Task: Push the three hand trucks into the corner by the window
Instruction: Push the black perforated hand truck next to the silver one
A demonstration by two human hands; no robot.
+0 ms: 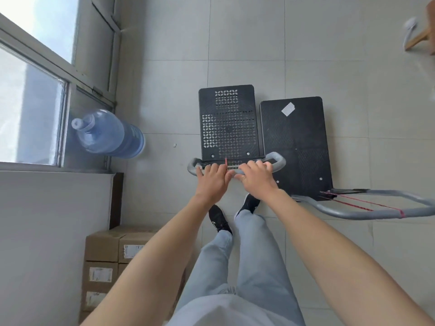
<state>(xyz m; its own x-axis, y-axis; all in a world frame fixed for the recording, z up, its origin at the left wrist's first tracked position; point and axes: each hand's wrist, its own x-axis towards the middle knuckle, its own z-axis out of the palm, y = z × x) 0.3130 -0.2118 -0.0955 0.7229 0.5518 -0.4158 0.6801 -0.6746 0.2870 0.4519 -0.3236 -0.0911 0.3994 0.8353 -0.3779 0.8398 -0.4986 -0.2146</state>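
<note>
A black hand truck with a perforated deck (228,123) stands on the tiled floor in front of me. Its grey handle bar (279,161) runs across under my hands. My left hand (213,178) and my right hand (255,176) both grip that bar, side by side. A second hand truck with a solid black deck (295,147) and a white sticker sits just to the right, almost touching the first. Its grey handle (376,214), wrapped with red cord, leans out to the right. A third truck is not in view.
A window (30,90) fills the left wall, with a blue water jug (108,132) lying on the floor below it. Stacked cardboard boxes (106,255) stand at lower left against the wall. A wooden furniture leg (419,38) is at top right.
</note>
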